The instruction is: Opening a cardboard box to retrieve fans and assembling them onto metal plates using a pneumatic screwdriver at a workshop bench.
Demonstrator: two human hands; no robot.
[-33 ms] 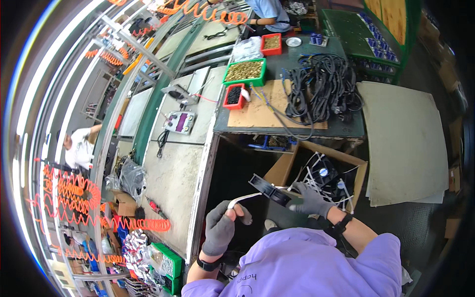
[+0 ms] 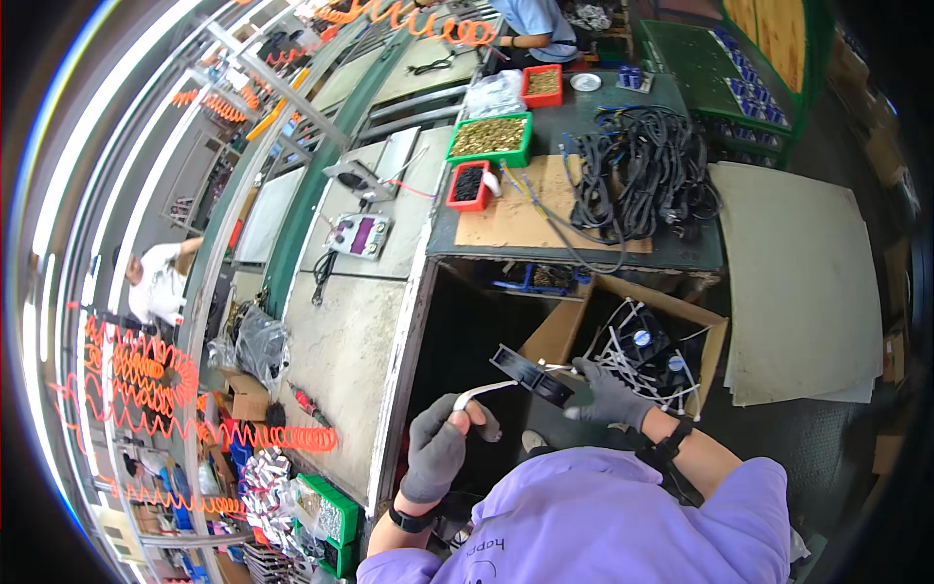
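Note:
My left hand [image 2: 435, 453], in a grey glove with bare fingertips, pinches a flat white cable [image 2: 484, 390]. The cable runs right to a black cooling fan [image 2: 532, 375], seen nearly edge-on and held tilted above the floor. My right hand [image 2: 615, 397], also gloved in grey, has its thumb and fingers around the fan's right end; a short white piece sticks out by the fingers. Just beyond that hand, an open cardboard box [image 2: 715, 362] contains more black fans with tangled white cables.
A dark bench [image 2: 686, 255] ahead carries a heap of black cables [image 2: 647, 170], a green bin [image 2: 525, 146] of brass-coloured parts and red bins. Left is a pale worktop [image 2: 336, 389] with a small control box [image 2: 358, 236]. Orange coiled hoses [image 2: 282, 438] hang there. Other people work farther off.
The view has shifted slightly, so the bench and bins sit a little farther right and lower. My hands and the fan have hardly moved.

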